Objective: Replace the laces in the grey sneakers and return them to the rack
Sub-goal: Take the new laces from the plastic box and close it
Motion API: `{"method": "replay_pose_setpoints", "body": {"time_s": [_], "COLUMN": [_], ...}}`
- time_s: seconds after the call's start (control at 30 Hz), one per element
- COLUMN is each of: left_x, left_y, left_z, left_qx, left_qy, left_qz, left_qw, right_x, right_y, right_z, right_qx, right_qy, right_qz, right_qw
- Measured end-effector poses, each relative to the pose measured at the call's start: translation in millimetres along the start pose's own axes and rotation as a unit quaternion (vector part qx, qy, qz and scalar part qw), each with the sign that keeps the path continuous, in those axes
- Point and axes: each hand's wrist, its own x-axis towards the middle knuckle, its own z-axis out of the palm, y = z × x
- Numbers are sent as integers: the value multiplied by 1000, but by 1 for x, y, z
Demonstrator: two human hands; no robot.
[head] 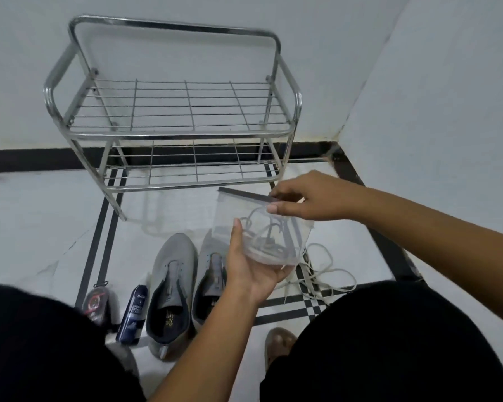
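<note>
At the centre right of the frame the left hand [251, 266] cups a clear plastic zip bag [262, 227] from below, thumb pressed up its near side, while the right hand [305, 200] pinches the bag's dark zip strip at the top between thumb and forefinger. Grey laces [266, 242] lie coiled inside the bag. Just below and right of it, loose whitish laces [317, 274] sprawl on the floor [41, 221], which is pale glossy tile crossed by black inlay stripes. The two grey sneakers [172, 291] stand side by side at lower centre, toes pointing up the frame, eyelets bare. To their left lie a dark blue spray can [132, 314] and a small dark packet [95, 303], blurred. A chrome wire shoe rack [172, 111] with two shelves stands in the upper half against a plain pale wall [418, 82] with a black skirting band; the walls meet in a corner at upper right.
</note>
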Motion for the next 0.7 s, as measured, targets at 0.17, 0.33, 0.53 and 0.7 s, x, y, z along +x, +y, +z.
{"method": "replay_pose_setpoints", "body": {"time_s": [0.17,0.33,0.53,0.7], "left_x": [31,54,57,48], "left_y": [6,7,6,27], "left_z": [-18,-68,-115,-139], "left_qx": [43,109,137,130], "left_qy": [57,51,69,89], "left_qz": [6,1,-18,39], "left_qw": [997,993,988,987], "right_x": [17,26,27,8], "right_y": [43,76,111,168], "right_z": [65,145,204,244], "right_qx": [19,158,379,547], "right_qy": [151,334,402,398], "right_qz": [-4,106,349,414], "right_qw": [988,923,757,608]}}
